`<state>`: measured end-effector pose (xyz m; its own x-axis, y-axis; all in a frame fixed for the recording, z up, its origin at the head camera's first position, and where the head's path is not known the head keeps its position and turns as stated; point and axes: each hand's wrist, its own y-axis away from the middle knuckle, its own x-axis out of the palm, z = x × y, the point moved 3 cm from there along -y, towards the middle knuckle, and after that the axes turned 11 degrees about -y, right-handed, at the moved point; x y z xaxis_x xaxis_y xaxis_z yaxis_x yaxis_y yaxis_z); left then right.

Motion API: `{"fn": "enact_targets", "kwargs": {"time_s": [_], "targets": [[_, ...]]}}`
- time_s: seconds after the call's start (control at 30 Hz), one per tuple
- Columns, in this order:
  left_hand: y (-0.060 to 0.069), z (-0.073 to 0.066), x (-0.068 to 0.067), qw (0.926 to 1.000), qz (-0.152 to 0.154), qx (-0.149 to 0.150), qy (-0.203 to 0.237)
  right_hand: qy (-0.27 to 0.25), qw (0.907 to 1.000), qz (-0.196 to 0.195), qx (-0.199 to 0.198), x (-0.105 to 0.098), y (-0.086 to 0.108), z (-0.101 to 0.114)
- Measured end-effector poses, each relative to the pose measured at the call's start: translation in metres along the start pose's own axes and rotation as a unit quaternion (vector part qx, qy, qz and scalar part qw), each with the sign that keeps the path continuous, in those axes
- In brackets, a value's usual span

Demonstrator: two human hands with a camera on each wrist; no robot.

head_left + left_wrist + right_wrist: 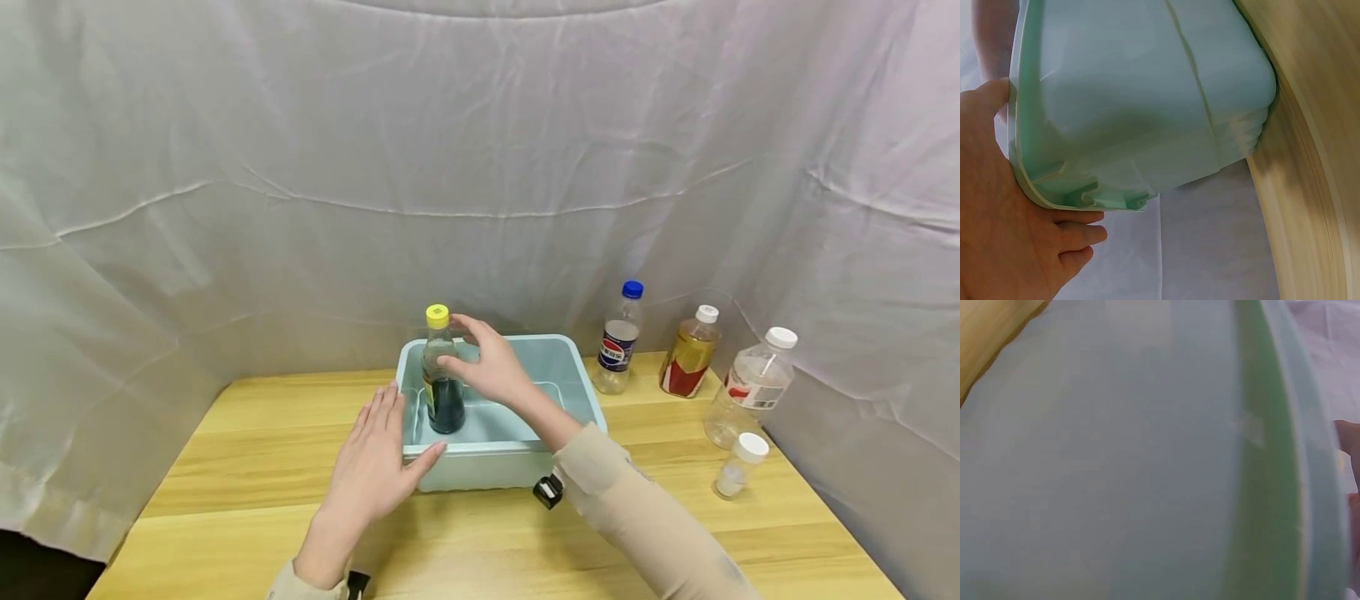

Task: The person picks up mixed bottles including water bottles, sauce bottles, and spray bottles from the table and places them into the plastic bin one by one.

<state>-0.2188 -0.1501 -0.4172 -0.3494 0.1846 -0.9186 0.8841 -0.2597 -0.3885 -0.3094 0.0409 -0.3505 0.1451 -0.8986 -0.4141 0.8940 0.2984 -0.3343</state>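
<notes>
A soy-sauce-like glass bottle (444, 383) with a yellow cap and dark liquid stands upright inside the light blue plastic bin (487, 471), towards its left side. Beside the bottle's neck and shoulder is my right hand (491, 362), thumb and fingers spread apart and loosely bent; the thumb tip overlaps the bottle's right edge, and contact cannot be made out. My left hand (375, 467) rests on the bin's front left corner with its fingers straight. In the left wrist view, that hand (1016, 206) lies along the bin's rim (1016, 125). The right wrist view is mostly filled by the bin's wall (1116, 456).
Right of the bin stand a blue-capped Pepsi bottle (618, 346), a bottle with a gold and red label (688, 358), a large clear bottle (750, 392) and a small white-capped jar (738, 468). A grey curtain (450, 167) hangs behind the wooden table (247, 467).
</notes>
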Motion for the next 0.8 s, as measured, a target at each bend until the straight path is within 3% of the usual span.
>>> {"fn": "enact_targets", "kwargs": {"time_s": [0.43,0.8], "targets": [[0.0,-0.001,-0.001,0.9999,-0.011,0.0,0.004,-0.031,0.9947,-0.067,-0.071,-0.032,0.038,0.012],[0.001,-0.001,0.0,1.0,0.001,-0.006,0.003,-0.01,0.9728,-0.159,-0.169,-0.07,0.079,-0.001]]}}
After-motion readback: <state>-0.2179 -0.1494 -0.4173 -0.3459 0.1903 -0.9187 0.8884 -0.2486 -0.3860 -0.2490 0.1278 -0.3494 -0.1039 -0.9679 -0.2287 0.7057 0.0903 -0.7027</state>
